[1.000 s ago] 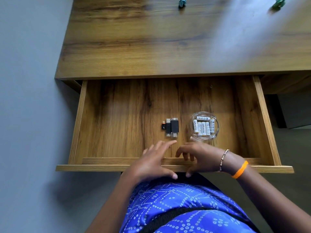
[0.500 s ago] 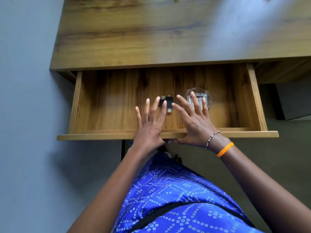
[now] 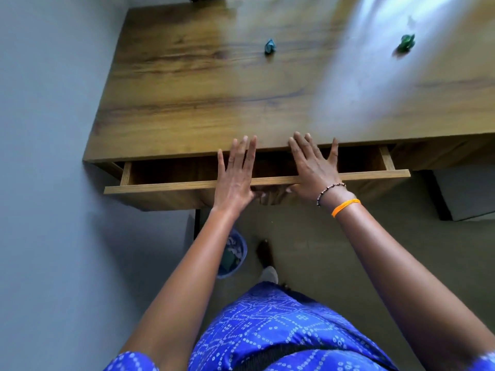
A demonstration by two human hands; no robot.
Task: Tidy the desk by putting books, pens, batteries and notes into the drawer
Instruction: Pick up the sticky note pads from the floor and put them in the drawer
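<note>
Head view: both hands (image 3: 235, 178) (image 3: 313, 170) press flat on drawer (image 3: 174, 184) front, no writing legible

Two crumpled green paper balls (image 3: 270, 46) (image 3: 407, 42) lie well beyond the hands; below the left hand, a blue bin (image 3: 232, 254) stands on the floor

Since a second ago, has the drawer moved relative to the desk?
Yes. The drawer has slid in under the desk top, now nearly closed, with both hands flat on its front edge.
</note>
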